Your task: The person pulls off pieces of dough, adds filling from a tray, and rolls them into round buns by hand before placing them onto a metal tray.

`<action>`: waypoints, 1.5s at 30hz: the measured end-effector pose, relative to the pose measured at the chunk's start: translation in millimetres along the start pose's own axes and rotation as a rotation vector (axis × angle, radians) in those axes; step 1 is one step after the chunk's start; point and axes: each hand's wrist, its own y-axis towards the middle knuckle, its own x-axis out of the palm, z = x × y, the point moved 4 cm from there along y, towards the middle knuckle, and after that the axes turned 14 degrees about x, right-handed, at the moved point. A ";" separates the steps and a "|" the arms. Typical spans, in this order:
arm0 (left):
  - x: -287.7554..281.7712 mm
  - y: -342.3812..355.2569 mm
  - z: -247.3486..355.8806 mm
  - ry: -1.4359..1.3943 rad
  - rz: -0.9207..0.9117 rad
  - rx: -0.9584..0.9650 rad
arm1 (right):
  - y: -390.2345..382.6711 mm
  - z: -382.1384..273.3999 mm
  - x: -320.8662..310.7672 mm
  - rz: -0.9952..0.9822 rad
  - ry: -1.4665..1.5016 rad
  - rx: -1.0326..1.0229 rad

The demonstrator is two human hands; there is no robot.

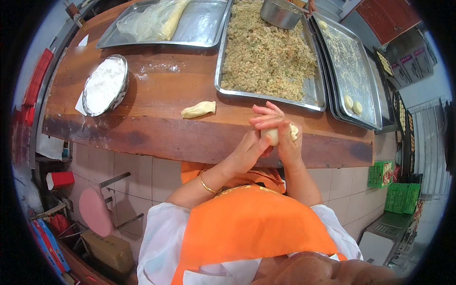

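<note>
Above the table's front edge, a pale ball of dough [271,136] is held between my two hands. My left hand [251,147], with a gold bangle at the wrist, closes round its left side with the thumb pressed on it. My right hand [288,142] wraps the other side, and a ragged bit of dough sticks out past it. Some fingers overlap, so part of the ball is hidden. On the wood to the left lies a loose strip of dough [198,109]. Just beyond my hands stands a metal tray [308,97] of crumbly, green-flecked filling [266,57].
A bowl of white flour [105,84] sits at the left of the wooden table [156,90]. Behind it, a tray [202,28] holds plastic-covered dough [156,21]. A metal pot [281,13] rests on the filling. Stacked trays [354,61] at right carry two dough rounds [353,105]. A pink stool [95,211] stands below.
</note>
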 end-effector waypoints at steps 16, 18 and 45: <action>-11.4 -3.8 3.9 -0.252 -0.081 -0.156 | 8.9 -19.0 30.4 0.323 0.015 -0.149; -18.4 -6.0 10.4 -0.360 -0.237 -0.329 | 10.9 -23.6 31.8 0.238 -0.051 -0.165; -15.6 5.6 14.7 0.257 -0.239 0.323 | 0.6 11.3 8.8 -0.108 0.035 -0.021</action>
